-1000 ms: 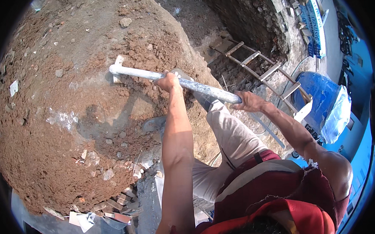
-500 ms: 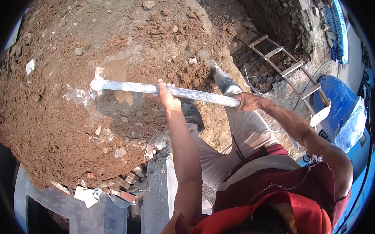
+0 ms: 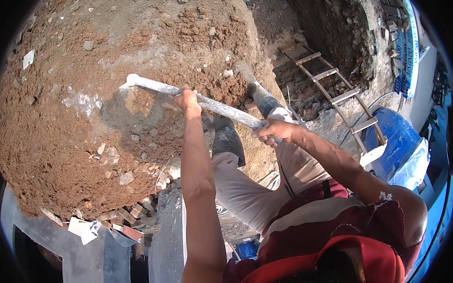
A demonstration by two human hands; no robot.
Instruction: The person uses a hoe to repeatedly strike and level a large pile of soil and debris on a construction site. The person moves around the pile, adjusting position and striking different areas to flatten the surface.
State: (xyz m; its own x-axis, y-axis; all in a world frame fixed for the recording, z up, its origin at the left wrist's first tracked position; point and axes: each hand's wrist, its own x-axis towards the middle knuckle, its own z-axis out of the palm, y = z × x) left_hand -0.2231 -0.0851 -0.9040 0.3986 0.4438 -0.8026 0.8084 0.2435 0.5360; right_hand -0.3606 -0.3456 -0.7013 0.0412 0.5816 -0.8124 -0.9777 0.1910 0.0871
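Observation:
Both my hands grip a hoe with a long, whitish-grey handle smeared with pale dust. My left hand wraps the middle of the handle, and my right hand closes round its near end by my thigh. The handle slopes away to the far left, to a pale rounded head end. A soil-coloured blade shows below that end, against the reddish-brown soil mound. I cannot tell how deep its edge sits in the soil.
My dark boots stand at the mound's right side. A wooden ladder leans in a dug pit at the right, near a blue plastic drum. Broken bricks and a grey concrete ledge border the mound at lower left.
The hoe's head has shifted farther away and slightly right, so the handle slopes more steeply. Both hands have moved left in the picture, still gripping it. The whole view has shifted a little.

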